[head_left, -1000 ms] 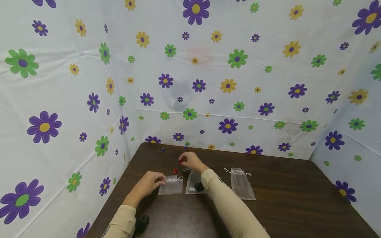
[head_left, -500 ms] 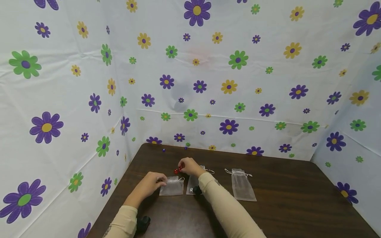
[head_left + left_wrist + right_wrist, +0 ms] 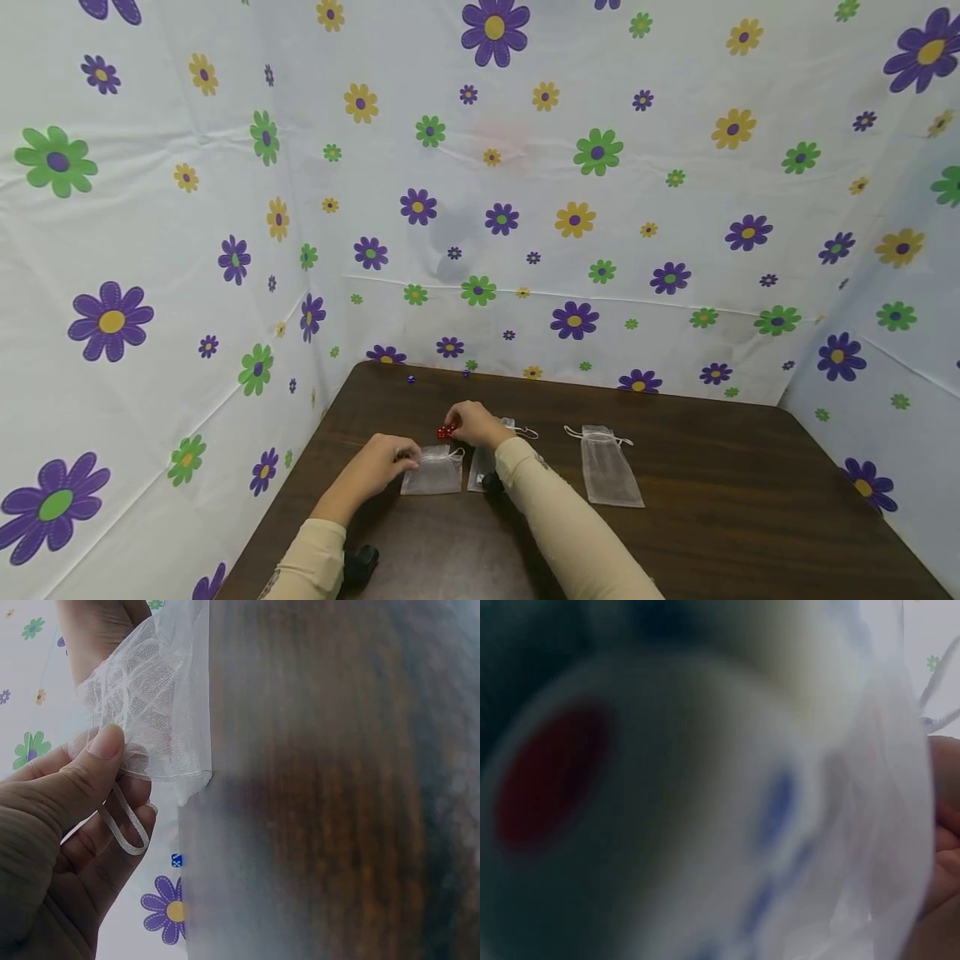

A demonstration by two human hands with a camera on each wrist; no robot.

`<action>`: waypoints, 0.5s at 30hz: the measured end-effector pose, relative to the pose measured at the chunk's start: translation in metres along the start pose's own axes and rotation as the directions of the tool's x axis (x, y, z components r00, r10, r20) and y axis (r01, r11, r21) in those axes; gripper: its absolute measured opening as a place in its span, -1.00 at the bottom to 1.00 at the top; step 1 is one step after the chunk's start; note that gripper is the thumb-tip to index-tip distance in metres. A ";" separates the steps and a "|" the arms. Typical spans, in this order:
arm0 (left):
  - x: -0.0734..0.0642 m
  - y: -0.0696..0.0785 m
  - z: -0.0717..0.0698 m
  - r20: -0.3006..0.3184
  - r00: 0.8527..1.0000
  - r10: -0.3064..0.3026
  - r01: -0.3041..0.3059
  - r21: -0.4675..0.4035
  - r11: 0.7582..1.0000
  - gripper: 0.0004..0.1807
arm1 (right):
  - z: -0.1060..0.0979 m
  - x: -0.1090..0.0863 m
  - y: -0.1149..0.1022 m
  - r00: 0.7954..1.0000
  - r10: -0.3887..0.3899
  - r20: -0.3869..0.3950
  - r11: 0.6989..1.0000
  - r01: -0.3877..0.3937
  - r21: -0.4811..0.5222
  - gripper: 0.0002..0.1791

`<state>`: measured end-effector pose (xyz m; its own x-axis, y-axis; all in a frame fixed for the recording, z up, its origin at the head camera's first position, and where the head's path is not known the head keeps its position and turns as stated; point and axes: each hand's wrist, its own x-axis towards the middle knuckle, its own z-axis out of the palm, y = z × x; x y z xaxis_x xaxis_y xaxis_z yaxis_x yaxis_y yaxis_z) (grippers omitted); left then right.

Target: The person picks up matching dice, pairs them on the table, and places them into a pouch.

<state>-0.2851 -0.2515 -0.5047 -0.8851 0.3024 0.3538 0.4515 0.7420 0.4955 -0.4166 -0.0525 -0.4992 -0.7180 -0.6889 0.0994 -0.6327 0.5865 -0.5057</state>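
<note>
Head view — left hand [image 3: 381,459] pinches a mesh bag [image 3: 437,476], right hand [image 3: 475,423] a red die [image 3: 451,429].

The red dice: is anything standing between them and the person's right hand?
Nothing visible does. In the head view, the right hand reaches directly to the red dice. The left hand, holding the leftmost mesh bag, is off to the left, on the near side.
</note>
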 end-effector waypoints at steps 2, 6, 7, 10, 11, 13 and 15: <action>0.000 0.000 0.000 -0.001 1.000 -0.001 0.001 -0.001 1.000 -0.93 | 0.001 0.000 0.000 1.000 0.003 0.000 1.000 -0.003 -0.005 -0.85; 0.000 0.001 0.000 -0.001 1.000 0.002 -0.002 -0.003 1.000 -0.92 | 0.002 0.000 0.000 1.000 0.013 0.002 1.000 -0.013 -0.005 -0.85; 0.001 0.000 0.001 -0.002 1.000 0.006 -0.006 -0.002 1.000 -0.92 | 0.002 -0.001 0.000 1.000 0.013 0.001 1.000 -0.013 -0.005 -0.85; 0.001 -0.001 0.001 0.003 1.000 0.004 -0.004 -0.006 1.000 -0.93 | 0.003 -0.001 0.000 1.000 0.003 -0.001 1.000 -0.003 -0.006 -0.84; 0.001 -0.001 0.001 0.005 1.000 0.003 -0.003 -0.008 1.000 -0.93 | 0.003 -0.001 0.000 1.000 -0.002 -0.001 1.000 0.002 -0.008 -0.84; 0.001 -0.002 0.001 0.009 1.000 0.002 -0.002 -0.009 1.000 -0.93 | 0.003 -0.001 0.000 1.000 -0.016 -0.003 1.000 0.016 -0.011 -0.82; 0.001 -0.003 0.002 0.014 1.000 -0.002 0.003 -0.017 1.000 -0.93 | 0.003 -0.001 0.000 1.000 -0.024 -0.002 1.000 0.024 -0.014 -0.81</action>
<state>-0.2875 -0.2521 -0.5068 -0.8877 0.3090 0.3414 0.4511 0.7328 0.5095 -0.4151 -0.0535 -0.5020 -0.7030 -0.7021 0.1135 -0.6541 0.5756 -0.4907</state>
